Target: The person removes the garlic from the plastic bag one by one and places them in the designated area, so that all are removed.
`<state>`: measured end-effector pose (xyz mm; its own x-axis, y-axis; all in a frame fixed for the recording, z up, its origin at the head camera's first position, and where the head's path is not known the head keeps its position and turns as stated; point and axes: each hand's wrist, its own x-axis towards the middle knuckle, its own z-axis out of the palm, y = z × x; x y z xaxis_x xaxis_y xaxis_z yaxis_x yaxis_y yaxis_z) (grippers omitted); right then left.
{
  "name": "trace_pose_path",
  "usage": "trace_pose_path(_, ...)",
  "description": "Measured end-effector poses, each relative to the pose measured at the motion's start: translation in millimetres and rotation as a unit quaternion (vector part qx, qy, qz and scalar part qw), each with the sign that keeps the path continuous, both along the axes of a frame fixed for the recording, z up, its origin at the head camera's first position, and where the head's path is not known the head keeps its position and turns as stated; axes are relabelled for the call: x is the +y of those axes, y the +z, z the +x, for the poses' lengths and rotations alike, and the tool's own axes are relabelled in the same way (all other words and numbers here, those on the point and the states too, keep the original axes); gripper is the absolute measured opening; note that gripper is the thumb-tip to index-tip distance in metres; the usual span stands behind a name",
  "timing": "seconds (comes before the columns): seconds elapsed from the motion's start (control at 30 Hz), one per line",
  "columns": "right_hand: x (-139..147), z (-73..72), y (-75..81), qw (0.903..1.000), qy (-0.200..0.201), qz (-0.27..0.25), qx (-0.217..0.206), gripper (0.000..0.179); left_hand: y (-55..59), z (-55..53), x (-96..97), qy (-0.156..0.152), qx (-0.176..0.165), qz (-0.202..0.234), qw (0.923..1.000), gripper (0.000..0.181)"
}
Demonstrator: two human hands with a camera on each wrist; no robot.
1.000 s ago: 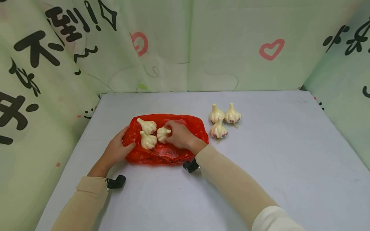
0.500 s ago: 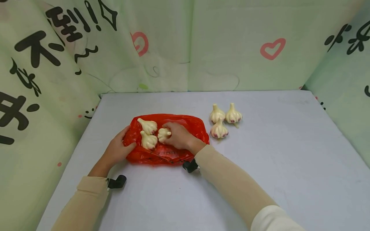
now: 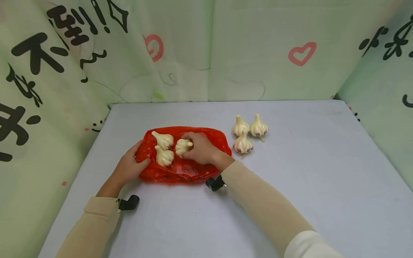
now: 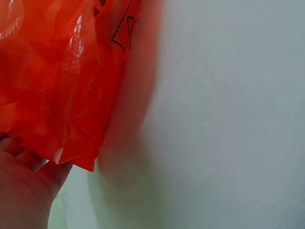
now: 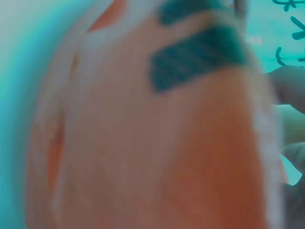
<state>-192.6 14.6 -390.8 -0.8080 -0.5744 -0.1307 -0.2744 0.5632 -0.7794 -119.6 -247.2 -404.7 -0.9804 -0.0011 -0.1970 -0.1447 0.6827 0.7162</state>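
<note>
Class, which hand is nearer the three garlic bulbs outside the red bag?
Right. The right hand holds another bulb over the red bag, left of the three garlic bulbs; the left hand grips the bag's opposite end.

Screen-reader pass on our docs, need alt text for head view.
Right hand pinching a garlic bulb at the mouth of a red plastic bag holding two more bulbs, while the left hand grips the bag's left side. Three other bulbs sit clustered on the pale table, right of the bag.
</note>
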Motion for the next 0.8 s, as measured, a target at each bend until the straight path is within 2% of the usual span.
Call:
trace_pose_path(0.23,7.1,0.7,8.1,0.9994,-0.003,-0.025,-0.024,0.062,-0.4,-0.3,-0.5,0.001,-0.004,0.001,1.0,0.078)
trace_pose_path(0.43,14.9,3.6,17.0,0.9991,0.002,-0.043,-0.002,0.061,-1.0,-0.8,-0.8,0.0,-0.002,0.004,1.0,0.079)
trace_pose_path(0.8,36.4,9.1,38.9,0.9968,-0.046,-0.062,-0.019,0.06,-2.3,-0.3,1.1,0.0,-0.003,0.005,1.0,0.079)
